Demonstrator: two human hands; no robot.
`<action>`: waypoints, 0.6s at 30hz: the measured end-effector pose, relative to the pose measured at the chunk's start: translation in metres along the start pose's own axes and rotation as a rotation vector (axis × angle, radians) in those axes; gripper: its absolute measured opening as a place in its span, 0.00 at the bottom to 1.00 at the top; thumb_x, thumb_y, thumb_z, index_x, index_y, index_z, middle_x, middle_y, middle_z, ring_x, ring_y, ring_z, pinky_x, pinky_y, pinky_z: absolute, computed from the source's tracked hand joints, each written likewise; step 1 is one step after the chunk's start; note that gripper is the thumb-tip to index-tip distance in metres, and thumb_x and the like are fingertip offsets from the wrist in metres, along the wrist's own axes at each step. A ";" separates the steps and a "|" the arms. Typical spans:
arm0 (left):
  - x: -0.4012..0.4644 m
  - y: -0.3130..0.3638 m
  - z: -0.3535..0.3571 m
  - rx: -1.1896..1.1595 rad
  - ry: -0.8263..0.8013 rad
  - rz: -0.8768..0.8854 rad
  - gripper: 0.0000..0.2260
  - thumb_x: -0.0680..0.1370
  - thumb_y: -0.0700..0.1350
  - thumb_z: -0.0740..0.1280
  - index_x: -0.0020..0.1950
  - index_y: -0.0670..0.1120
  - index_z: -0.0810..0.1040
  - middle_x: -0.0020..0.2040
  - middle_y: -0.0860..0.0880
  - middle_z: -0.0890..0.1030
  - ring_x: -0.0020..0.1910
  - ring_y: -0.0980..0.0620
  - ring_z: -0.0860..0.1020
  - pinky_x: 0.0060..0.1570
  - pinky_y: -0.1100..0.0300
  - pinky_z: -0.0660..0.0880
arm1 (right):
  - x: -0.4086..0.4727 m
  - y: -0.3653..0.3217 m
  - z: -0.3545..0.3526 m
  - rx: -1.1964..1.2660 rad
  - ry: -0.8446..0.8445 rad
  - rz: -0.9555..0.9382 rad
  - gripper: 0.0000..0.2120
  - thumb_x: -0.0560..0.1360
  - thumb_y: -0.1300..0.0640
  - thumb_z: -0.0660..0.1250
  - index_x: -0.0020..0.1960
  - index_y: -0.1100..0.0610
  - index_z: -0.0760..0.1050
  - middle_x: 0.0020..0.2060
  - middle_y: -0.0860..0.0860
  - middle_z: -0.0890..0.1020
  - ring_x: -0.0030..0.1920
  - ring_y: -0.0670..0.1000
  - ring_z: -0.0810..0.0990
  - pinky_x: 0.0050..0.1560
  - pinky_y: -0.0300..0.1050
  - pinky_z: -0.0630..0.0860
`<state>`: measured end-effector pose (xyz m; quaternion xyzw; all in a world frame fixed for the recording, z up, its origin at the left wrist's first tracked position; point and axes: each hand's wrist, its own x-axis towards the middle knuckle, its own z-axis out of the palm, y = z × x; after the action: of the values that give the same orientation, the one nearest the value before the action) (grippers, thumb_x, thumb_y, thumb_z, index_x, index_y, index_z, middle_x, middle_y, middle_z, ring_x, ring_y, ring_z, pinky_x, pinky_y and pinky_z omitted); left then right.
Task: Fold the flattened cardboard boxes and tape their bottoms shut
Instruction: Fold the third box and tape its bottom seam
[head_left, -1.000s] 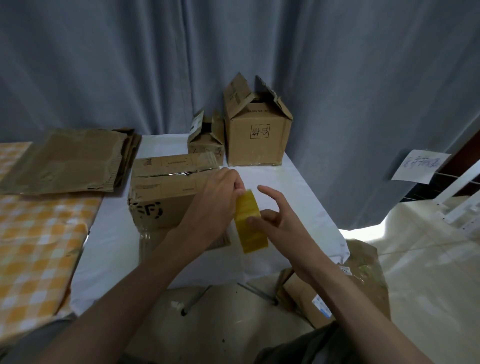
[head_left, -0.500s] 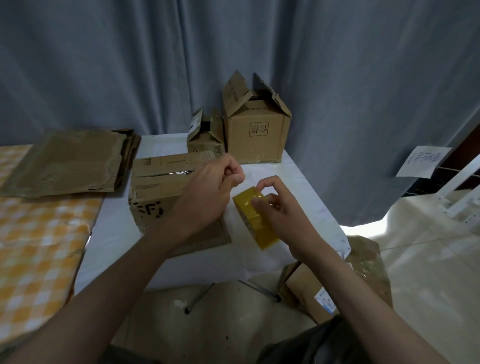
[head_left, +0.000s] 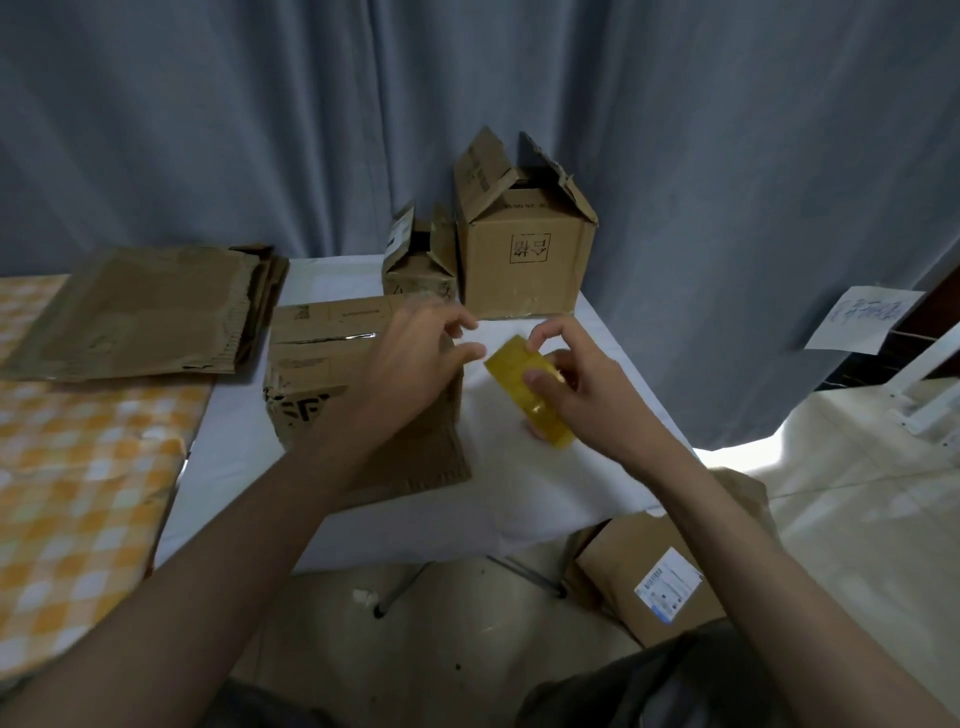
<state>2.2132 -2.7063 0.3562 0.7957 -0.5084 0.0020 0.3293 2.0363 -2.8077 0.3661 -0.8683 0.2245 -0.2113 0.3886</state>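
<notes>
A yellow tape roll (head_left: 524, 384) is held above the white table (head_left: 519, 493) by my right hand (head_left: 587, 400), thumb on its face and fingers curled round its rim. My left hand (head_left: 415, 364) is just left of the roll, fingers spread and relaxed, thumb tip at the roll's edge. Whether it holds a tape end is not visible. Behind my left hand a folded cardboard box (head_left: 311, 364) rests on the table, with a shiny strip of tape across its top seam and one flap lying flat toward me.
A stack of flattened boxes (head_left: 140, 306) lies at the left, partly on an orange checked cloth (head_left: 78, 441). Two assembled boxes, a small box (head_left: 415, 265) and a large box (head_left: 524, 265), stand at the back by the curtain. Another box (head_left: 649, 582) sits on the floor.
My left hand has uncurled from a closed pinch to spread fingers beside the roll. My right hand has shifted the roll slightly right and turned it in its grip.
</notes>
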 end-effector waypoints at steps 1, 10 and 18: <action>0.000 -0.007 0.000 0.042 0.003 0.004 0.11 0.79 0.49 0.68 0.60 0.48 0.80 0.57 0.50 0.79 0.59 0.52 0.75 0.58 0.59 0.68 | 0.010 0.005 0.000 -0.040 0.017 -0.006 0.08 0.82 0.57 0.62 0.59 0.49 0.67 0.46 0.52 0.81 0.40 0.51 0.77 0.38 0.44 0.75; -0.021 -0.042 0.018 0.098 0.064 0.046 0.16 0.75 0.52 0.72 0.62 0.49 0.82 0.62 0.53 0.80 0.60 0.53 0.74 0.56 0.65 0.63 | 0.074 0.074 0.039 -0.358 0.030 0.002 0.23 0.76 0.62 0.68 0.66 0.52 0.63 0.55 0.59 0.79 0.56 0.62 0.77 0.53 0.57 0.75; -0.018 -0.055 0.021 0.093 0.116 0.083 0.15 0.73 0.51 0.74 0.59 0.50 0.83 0.58 0.52 0.82 0.58 0.51 0.76 0.58 0.54 0.72 | 0.076 0.083 0.064 -0.312 0.261 0.005 0.04 0.74 0.63 0.68 0.47 0.58 0.75 0.46 0.54 0.79 0.49 0.54 0.75 0.47 0.50 0.74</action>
<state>2.2420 -2.6881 0.3044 0.7869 -0.5203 0.0855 0.3206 2.1136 -2.8617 0.2776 -0.8827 0.3052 -0.2838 0.2174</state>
